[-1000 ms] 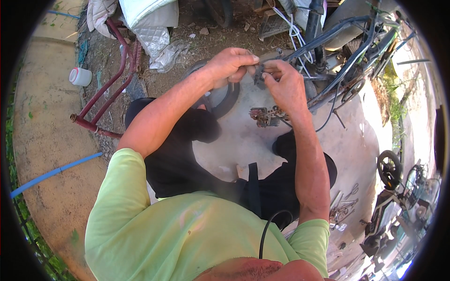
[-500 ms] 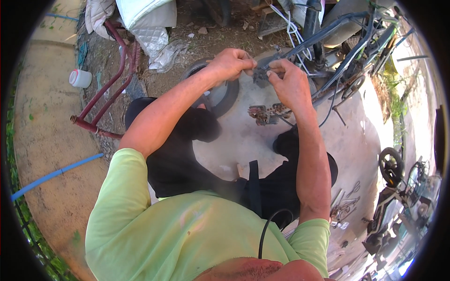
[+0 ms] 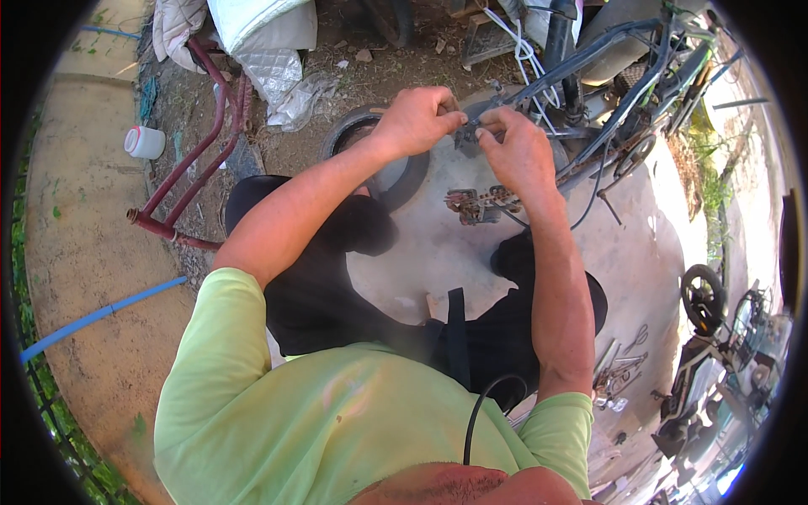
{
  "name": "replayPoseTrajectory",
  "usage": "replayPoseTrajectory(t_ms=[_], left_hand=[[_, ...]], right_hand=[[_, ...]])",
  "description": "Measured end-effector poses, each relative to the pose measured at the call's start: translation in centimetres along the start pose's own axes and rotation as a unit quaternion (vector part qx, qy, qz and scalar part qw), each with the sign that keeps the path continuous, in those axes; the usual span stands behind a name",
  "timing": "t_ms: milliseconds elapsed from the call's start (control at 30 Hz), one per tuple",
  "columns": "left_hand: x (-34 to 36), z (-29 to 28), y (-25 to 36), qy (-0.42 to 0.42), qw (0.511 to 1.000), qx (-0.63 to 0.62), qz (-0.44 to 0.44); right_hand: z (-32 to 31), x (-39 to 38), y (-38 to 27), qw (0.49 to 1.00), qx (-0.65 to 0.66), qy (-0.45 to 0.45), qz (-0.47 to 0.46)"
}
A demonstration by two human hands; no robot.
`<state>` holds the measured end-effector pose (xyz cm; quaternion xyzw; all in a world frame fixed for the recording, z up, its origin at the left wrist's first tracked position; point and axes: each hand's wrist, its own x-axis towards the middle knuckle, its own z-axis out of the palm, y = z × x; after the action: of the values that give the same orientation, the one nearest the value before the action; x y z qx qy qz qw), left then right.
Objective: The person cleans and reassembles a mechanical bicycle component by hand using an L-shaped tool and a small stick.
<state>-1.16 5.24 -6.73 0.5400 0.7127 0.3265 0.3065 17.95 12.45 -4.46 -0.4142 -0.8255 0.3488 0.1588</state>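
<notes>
My left hand and my right hand meet in front of me, each with thumb and fingers pinched together. What they pinch is too small to make out. Just behind and below the fingertips is a dark metal bracket, partly covered by my fingers. It sits at the near end of a dark, stripped bike-like frame that stretches away to the far right. Below my right wrist, a rusty metal part with a cable lies on the pale concrete.
A black tyre lies beyond my left knee. On the left are a dark red tubular frame, a white plastic jar and a blue pipe. Hand tools and a small wheel lie to the right.
My left hand has shifted slightly right, bringing its fingertips nearer those of my right hand. The right fingers have closed a little; the surroundings are the same.
</notes>
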Motion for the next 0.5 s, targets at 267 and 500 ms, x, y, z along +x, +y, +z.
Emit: replayPoseTrajectory(t_ms=[267,500], left_hand=[[-0.7,-1.2,0.5,0.004,0.998,0.036,0.056],[-0.7,-0.1,-0.6,0.013,0.992,0.038,0.118]], right_hand=[[1.4,0.6,-0.6,0.999,-0.03,-0.005,-0.02],[2.3,0.8,-1.7,0.998,-0.057,0.004,0.0]])
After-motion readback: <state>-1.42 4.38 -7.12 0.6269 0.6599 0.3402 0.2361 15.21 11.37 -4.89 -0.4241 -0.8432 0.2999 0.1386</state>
